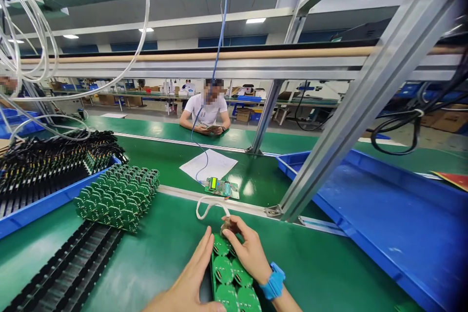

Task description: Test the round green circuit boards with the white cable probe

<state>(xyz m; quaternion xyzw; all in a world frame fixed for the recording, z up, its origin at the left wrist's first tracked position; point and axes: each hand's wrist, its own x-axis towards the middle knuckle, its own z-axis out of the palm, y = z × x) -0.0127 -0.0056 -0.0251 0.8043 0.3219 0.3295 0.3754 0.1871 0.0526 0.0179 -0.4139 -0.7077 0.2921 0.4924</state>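
Observation:
My right hand (250, 246), with a blue wristband (274, 281), pinches a brownish connector (225, 225) at the end of a white cable (204, 203). It holds this over the far end of a panel of round green circuit boards (224, 269). Along the panel's left edge lies my left hand (185, 280), fingers stretched out, its thumb near the lower boards. Beyond my hands, the white cable runs to a green circuit board with a lit yellow-green display (218, 186). What the connector touches is hidden by my right fingers.
Left, stacked green board panels (117, 195) sit on a black slotted rack (69, 268), beside a blue tray of black-cabled boards (40, 212). A metal post (351, 107) and large blue tray (387, 214) stand right. Paper (208, 163) lies ahead; a person (206, 112) sits opposite.

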